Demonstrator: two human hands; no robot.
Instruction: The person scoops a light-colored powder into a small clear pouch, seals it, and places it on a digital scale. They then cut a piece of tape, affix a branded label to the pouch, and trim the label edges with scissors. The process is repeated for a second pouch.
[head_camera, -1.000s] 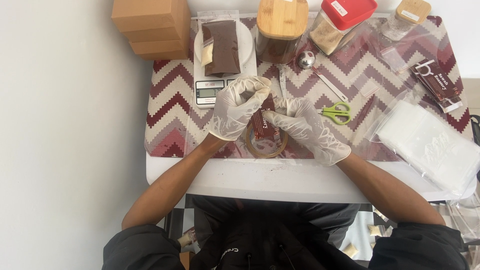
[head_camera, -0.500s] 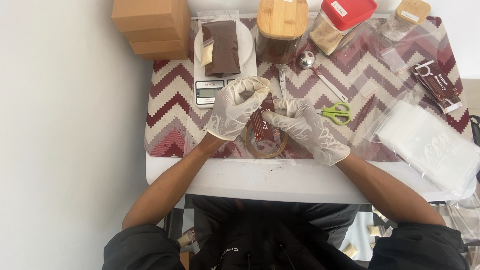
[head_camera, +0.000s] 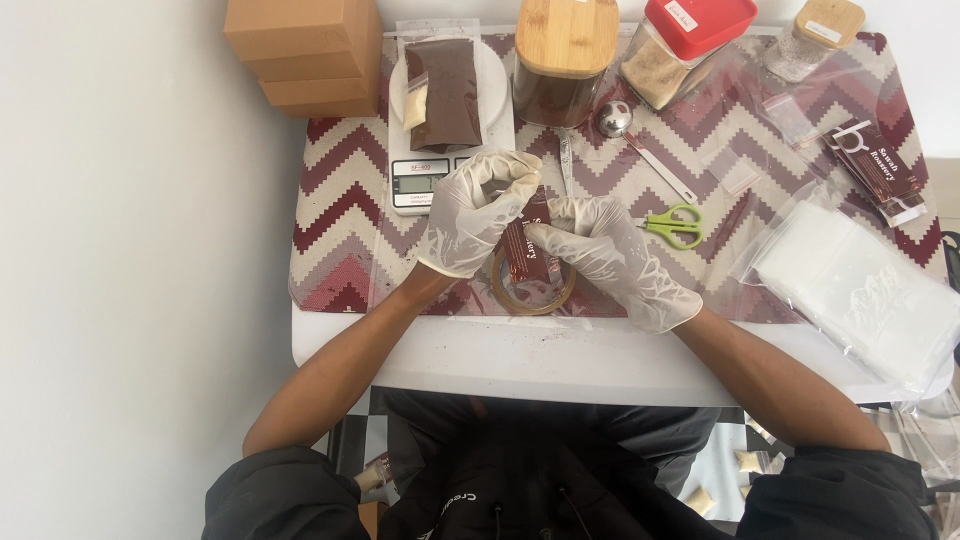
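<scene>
Both my hands wear white gloves and meet over the middle of the zigzag-patterned mat. My left hand pinches the top of a small dark brown printed sachet. My right hand grips the same sachet from the right side. Directly under the sachet a roll of clear tape lies flat on the mat. A small digital scale stands just behind my left hand, with a white plate on it carrying a bag of brown powder.
Green-handled scissors lie right of my hands. Behind stand stacked cardboard boxes, a bamboo-lidded jar, a red-lidded container, a small jar and a metal scoop. Brown sachets and a stack of clear bags sit right.
My hands stay over the tape roll; the fingers have shifted slightly on the sachet, which sits a little more upright between them.
</scene>
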